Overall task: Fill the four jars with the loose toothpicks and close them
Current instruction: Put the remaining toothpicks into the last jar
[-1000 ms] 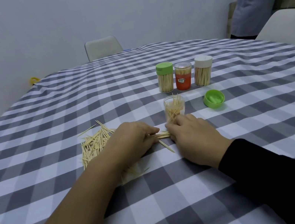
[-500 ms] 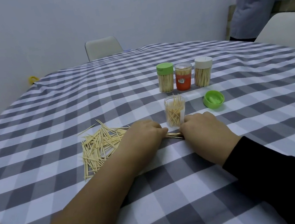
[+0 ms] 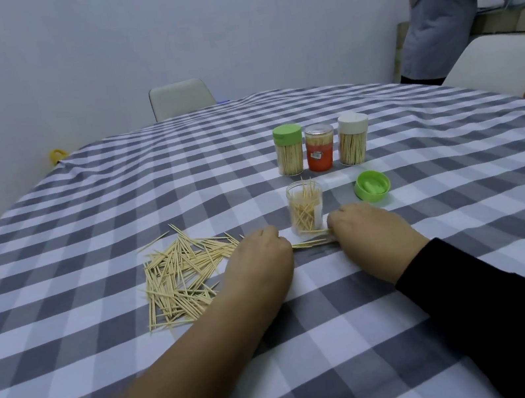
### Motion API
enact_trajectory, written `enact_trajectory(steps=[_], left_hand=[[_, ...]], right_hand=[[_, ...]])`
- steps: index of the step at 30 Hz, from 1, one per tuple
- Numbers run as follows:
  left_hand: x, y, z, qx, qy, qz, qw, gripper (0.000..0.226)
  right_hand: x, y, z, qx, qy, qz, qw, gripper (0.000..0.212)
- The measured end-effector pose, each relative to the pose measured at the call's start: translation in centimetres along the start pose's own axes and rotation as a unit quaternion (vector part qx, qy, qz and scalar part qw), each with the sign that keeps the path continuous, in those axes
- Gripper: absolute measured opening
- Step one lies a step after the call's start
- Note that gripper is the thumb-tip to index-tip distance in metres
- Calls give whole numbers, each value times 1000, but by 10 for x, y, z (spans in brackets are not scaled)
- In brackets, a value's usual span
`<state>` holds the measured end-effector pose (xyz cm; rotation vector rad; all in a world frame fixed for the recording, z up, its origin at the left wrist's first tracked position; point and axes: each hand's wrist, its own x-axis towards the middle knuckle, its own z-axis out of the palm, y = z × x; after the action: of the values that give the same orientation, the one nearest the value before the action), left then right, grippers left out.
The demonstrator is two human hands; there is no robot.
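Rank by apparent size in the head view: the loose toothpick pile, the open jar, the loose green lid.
1. loose toothpick pile, clearly the widest spread.
2. open jar.
3. loose green lid, smallest; it lies beside the jar at similar depth, so nearness hardly matters.

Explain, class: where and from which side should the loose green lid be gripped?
Grip the green lid by its outer rim, coming from above. It lies upside down, hollow side up, right of the open jar, with bare cloth around it.
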<state>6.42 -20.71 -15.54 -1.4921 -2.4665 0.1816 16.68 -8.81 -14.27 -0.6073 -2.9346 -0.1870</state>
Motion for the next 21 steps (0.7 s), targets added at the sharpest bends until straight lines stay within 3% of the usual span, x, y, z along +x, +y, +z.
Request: enact_trajectory(steps=[5, 8, 13, 16, 21], left_hand=[[0, -4, 1, 1, -4, 9, 1000, 31], [0, -7, 1, -10, 11, 12, 1000, 31], [-4, -7, 1, -17, 26, 7, 999, 36], [-4, -7, 1, -19, 27, 2, 999, 40], [-5, -8, 3, -56, 33, -1, 998, 57]], right_hand=[[10, 21, -11, 130, 1, 82, 988, 11], [13, 23, -19, 249, 73, 102, 960, 15], [25, 16, -38, 485, 239, 122, 832, 17], [39, 10, -41, 598, 263, 129, 746, 18], [44, 2, -19, 632, 220, 136, 730, 14]])
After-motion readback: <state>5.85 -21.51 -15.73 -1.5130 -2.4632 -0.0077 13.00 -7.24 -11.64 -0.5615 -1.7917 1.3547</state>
